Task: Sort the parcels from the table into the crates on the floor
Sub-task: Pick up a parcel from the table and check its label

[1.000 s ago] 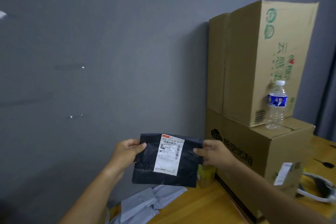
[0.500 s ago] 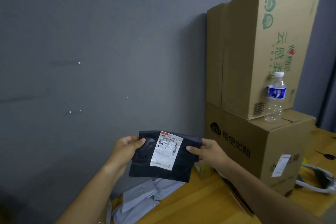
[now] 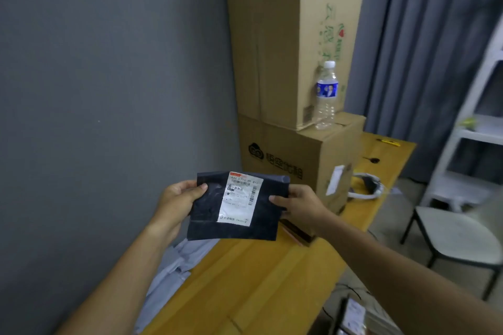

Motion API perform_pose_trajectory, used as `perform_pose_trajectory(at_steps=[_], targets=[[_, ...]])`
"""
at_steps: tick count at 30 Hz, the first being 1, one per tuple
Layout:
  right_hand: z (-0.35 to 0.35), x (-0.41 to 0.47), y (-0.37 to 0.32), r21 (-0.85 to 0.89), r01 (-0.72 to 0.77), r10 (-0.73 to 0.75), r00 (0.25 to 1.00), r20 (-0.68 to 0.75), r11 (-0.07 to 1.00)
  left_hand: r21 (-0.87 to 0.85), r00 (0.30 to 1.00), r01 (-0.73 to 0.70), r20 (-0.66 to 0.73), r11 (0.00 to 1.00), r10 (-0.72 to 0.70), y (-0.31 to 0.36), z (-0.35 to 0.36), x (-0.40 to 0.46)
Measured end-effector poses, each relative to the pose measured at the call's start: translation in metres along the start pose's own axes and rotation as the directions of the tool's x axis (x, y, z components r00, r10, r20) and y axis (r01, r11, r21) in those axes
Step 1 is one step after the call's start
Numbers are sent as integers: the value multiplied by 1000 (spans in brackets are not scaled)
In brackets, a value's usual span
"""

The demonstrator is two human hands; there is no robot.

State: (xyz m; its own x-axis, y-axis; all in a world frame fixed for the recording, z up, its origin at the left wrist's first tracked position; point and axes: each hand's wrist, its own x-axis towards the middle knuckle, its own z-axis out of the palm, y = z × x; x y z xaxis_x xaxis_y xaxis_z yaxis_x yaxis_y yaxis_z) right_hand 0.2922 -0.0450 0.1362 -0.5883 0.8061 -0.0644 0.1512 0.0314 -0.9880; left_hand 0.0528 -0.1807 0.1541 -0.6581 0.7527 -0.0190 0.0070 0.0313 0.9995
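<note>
A flat black parcel [image 3: 209, 215] with a white shipping label facing me is held up above the wooden table [image 3: 266, 280]. My left hand [image 3: 177, 201] grips its left edge, thumb on the front. My right hand [image 3: 298, 205] pinches its right edge. Grey mailer parcels [image 3: 174, 266] lie on the table's left edge below the black one. At the bottom right, beside the table, part of a crate [image 3: 356, 315] on the floor shows parcels with white labels inside.
Two stacked cardboard boxes [image 3: 288, 62] stand at the table's back against the grey wall, with a water bottle [image 3: 325, 95] on the lower one. A white headset [image 3: 366, 186], a key and a yellow knife lie behind them. A chair [image 3: 457, 236] and white shelf stand right.
The view has swung right and down, bringing in the chair, shelf, curtain and floor crate. Both hands still hold the black parcel, which has moved right with them.
</note>
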Motion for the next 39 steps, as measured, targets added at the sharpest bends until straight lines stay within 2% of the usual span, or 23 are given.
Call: perform_pose_trajectory(at_steps=[6,10,14,18,28,34,39], targets=[[-53,-58,30,-32,-124,109,951,-288,992,74,959,38,277,997,-57,-44,76,7],[-88,-112,56,-8,-193,169,876,-451,981,132,879,56,463,990,-111,-75,134,-9],[-121,-164,80,4,-262,212,773,-598,965,145,796,66,588,987,-140,-95,192,-40],[-154,-214,96,49,-297,250,691,-678,954,157,699,71,697,985,-161,-102,244,-77],[-259,-325,144,158,-293,299,539,-787,943,202,565,-10,809,979,-161,-117,378,-163],[-335,-406,191,224,-303,347,455,-820,926,273,515,-50,831,961,-209,-137,469,-247],[-390,-467,220,291,-311,395,357,-846,905,303,495,-37,833,952,-246,-152,538,-319]])
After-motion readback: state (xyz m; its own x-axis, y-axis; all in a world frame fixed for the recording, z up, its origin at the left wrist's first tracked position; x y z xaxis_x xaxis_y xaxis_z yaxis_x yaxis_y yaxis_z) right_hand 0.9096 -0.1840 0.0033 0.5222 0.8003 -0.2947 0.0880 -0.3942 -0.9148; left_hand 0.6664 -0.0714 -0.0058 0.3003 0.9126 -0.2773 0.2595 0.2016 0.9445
